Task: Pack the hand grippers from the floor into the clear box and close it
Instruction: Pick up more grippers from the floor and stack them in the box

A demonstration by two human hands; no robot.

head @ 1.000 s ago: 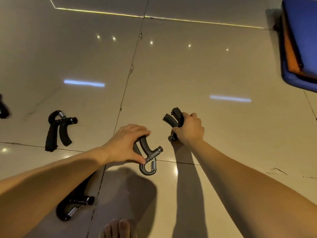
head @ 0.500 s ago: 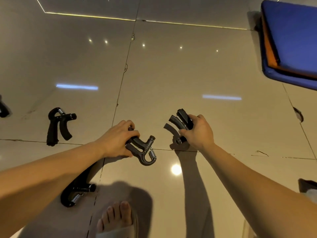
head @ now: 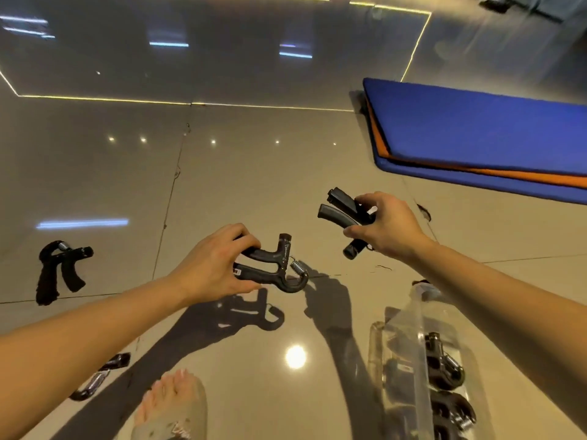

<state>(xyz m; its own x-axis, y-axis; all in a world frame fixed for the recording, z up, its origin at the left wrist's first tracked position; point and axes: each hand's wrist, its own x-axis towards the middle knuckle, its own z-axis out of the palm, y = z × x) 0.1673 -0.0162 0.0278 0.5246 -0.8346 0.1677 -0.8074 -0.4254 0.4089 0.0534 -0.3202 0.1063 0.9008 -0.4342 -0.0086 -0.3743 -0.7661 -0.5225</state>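
Observation:
My left hand grips a black hand gripper by its two handles, spring end pointing right, held above the floor. My right hand grips a second black hand gripper, its handles pointing up and left. The clear box stands open at the lower right, partly under my right forearm, with several hand grippers inside. Another hand gripper lies on the floor at the left. One more hand gripper shows below my left forearm, partly hidden.
A blue and orange folded mat lies on the glossy tiled floor at the upper right. A bare foot stands at the bottom centre, between the arms.
Both hands have lifted their hand grippers off the floor and moved them right. The view has swung right, bringing the clear box into sight.

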